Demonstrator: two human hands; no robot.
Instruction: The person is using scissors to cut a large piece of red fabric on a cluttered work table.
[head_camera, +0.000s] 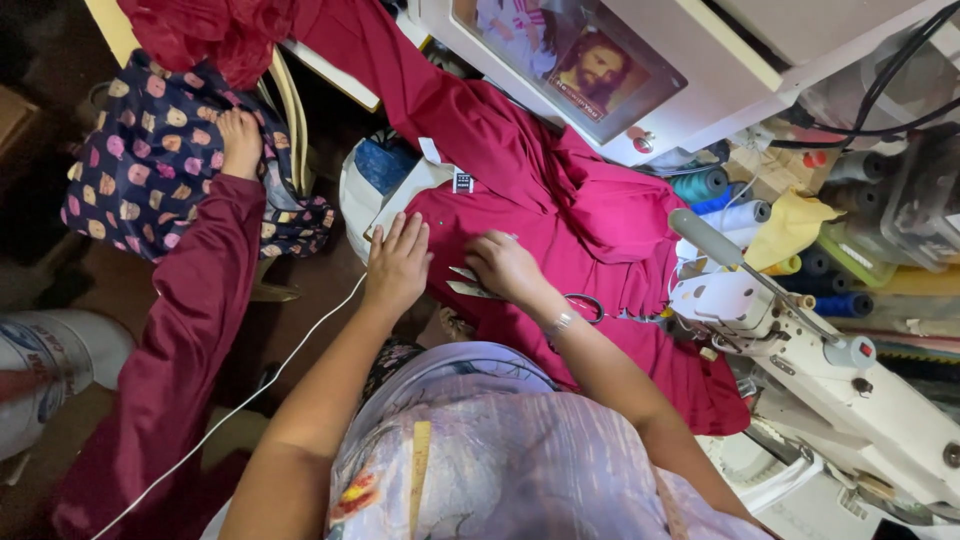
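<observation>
A magenta garment (600, 230) lies spread over the work table. My left hand (397, 262) rests flat on its near edge, fingers apart, holding nothing. My right hand (505, 265) sits just to the right on the same fabric, fingers curled down over a small pale label (465, 287). The handles of a pair of scissors (587, 305) show beside my right wrist. A small black-and-white tag (461, 181) is on the garment above my hands.
A white sewing machine (800, 340) stands to the right, with thread cones (700, 185) behind it. Another person's hand (240, 140), in a maroon sleeve, touches a dark spotted bag (150, 160) at left. A white cable (250, 400) crosses below.
</observation>
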